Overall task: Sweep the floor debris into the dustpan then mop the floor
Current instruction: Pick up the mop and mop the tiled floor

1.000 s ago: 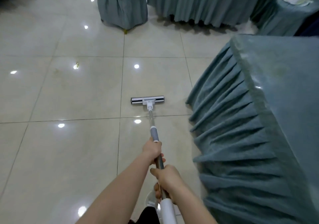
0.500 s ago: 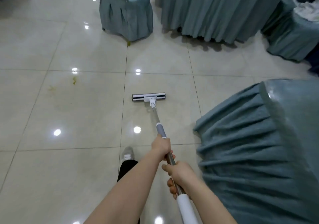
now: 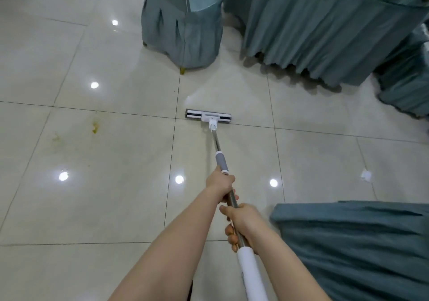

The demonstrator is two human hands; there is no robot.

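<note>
A flat mop with a white and black head (image 3: 208, 116) lies on the pale tiled floor (image 3: 104, 196), on a grout line ahead of me. Its metal handle (image 3: 217, 143) runs back toward me, with a grey collar and a white end grip. My left hand (image 3: 220, 183) is shut around the handle just below the grey collar. My right hand (image 3: 242, 224) grips the handle lower down, just above the white grip. Yellowish stains (image 3: 94, 126) mark the tile to the left of the mop head. A small white scrap (image 3: 366, 176) lies on the floor at right.
A chair in a teal cover (image 3: 183, 22) stands beyond the mop head. A table with a teal skirt (image 3: 325, 29) fills the back right. Another teal-covered piece (image 3: 362, 245) is close at my right, and one more (image 3: 404, 85) at the far right edge.
The mop head has slid forward toward the covered chair and skirted table. The teal-covered piece at my right has dropped lower in view. Both hands stay gripping the handle.
</note>
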